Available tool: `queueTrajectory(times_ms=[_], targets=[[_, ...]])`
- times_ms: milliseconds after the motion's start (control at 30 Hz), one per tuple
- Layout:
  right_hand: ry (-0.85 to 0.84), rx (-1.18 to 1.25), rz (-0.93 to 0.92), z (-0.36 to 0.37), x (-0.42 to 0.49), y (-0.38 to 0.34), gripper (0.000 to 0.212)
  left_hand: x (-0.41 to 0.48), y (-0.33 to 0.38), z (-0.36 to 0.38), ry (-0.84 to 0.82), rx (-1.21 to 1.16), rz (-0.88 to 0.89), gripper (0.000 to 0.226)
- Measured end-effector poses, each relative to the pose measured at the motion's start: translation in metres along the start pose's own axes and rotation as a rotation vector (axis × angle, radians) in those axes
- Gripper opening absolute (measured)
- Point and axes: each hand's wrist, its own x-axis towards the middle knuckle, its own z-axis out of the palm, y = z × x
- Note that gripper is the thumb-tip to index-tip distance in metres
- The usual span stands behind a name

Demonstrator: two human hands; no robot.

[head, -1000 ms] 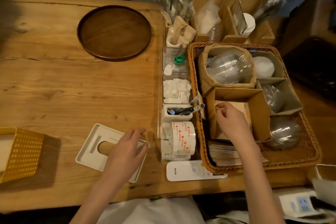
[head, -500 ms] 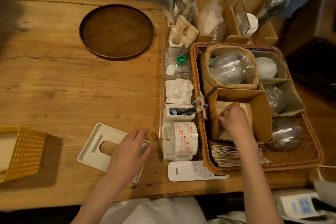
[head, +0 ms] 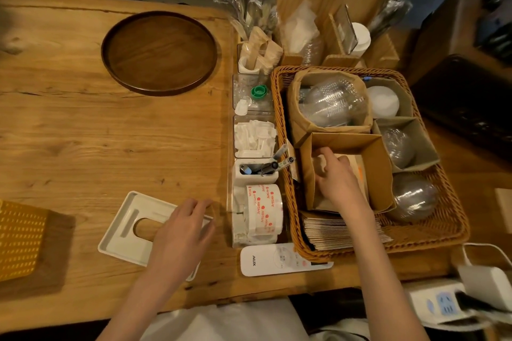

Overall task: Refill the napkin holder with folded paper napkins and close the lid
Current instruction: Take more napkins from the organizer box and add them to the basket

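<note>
While standing at the counter (head: 69,133), had the left hand (head: 180,232) resting on the right end of the white napkin-holder lid (head: 130,230), fingers loosely bent and gripping nothing, the lid lying flat near the front edge. Just right, saw a white remote (head: 266,260) and, behind it, a tape roll (head: 264,209). Farther in, had the right hand (head: 336,183) down inside the brown cardboard box (head: 376,171) in the wicker basket (head: 443,232), fingers curled onto the folded paper napkins (head: 358,171); could not tell whether pinching any. Beyond, noted a round wooden tray (head: 159,51).
</note>
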Motion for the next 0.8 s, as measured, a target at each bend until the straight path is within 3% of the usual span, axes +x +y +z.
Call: queueTrajectory(times_ms=[533,667,800], targets=[[0.121,0.089,0.021,0.01,0.007,0.001,0.023,-0.003,0.003,-0.001,-0.005,0.06,0.002,0.034],[0.125,0.26,0.031,0.005,0.005,0.001,0.011,-0.003,0.006,-0.003,-0.009,0.044,-0.011,0.034],[0.175,0.38,0.043,-0.003,-0.002,0.003,0.011,-0.005,0.006,-0.007,-0.023,-0.005,-0.02,0.038]])
